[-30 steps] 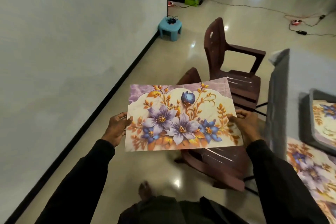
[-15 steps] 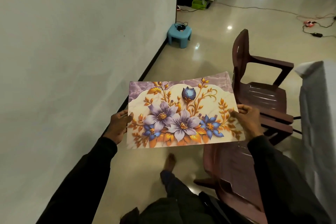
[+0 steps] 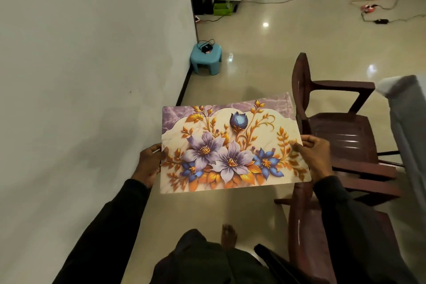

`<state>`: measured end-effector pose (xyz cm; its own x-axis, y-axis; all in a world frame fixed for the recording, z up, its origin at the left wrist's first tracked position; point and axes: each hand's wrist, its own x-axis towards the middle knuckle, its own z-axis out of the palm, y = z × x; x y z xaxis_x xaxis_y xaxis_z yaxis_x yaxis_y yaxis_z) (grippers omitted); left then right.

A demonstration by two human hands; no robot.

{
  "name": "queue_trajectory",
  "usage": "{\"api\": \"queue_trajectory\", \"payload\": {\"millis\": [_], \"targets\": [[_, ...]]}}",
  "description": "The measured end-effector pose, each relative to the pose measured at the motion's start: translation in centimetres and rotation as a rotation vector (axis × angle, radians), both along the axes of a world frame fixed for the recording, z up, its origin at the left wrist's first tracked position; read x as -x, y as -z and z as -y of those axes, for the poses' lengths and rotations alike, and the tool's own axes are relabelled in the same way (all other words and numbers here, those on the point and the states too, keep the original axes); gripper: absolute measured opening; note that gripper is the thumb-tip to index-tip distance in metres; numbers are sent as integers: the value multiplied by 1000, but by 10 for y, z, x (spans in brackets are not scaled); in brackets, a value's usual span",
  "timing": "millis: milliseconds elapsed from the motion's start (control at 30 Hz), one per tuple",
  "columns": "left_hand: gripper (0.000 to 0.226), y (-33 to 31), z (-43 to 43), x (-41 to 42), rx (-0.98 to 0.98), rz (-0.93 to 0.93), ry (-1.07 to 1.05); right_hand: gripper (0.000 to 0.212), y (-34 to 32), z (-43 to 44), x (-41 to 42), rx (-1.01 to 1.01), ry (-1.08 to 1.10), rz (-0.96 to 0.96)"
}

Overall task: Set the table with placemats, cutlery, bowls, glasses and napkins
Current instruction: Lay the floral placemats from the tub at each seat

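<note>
You hold the placemat (image 3: 232, 147) in mid-air at the centre of the frame, flowered face up and above the floor (image 3: 265, 57). It is just left of the dark chair (image 3: 338, 127) and well apart from the cloth-covered table (image 3: 408, 122) at the right edge.

Your left hand (image 3: 148, 165) pinches the left short edge, thumb on top. Your right hand (image 3: 317, 157) grips the right short edge the same way.

The placemat spans flat between your hands with hardly any sag, so it is probably thin, light and fairly stiff. Its glossy face looks slippery, so pinch firmly near the middle of each short edge. A one-handed hold at a corner would likely let it droop or bend. It should lie flat once set down.
</note>
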<state>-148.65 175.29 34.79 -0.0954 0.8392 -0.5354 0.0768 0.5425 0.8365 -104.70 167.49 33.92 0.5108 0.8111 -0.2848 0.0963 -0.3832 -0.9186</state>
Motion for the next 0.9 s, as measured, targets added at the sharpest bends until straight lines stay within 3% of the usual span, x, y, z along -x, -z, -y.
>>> {"api": "queue_trajectory", "payload": {"millis": [267, 400, 500, 700, 900], "targets": [[16, 21, -174, -23, 13, 0, 145, 31, 12, -102, -11, 4, 155, 33], [7, 25, -267, -38, 19, 22, 245, 27, 9, -157, -12, 14, 230, 50], [16, 26, -334, -51, 26, 14, 346, 27, 7, -193, -14, 22, 301, 58], [25, 30, -458, -104, 57, 48, 458, 30, 7, -262, -34, 32, 440, 58], [18, 43, -566, -188, 85, 64, 575, 26, 17, -323, -87, 31, 568, 38]]}}
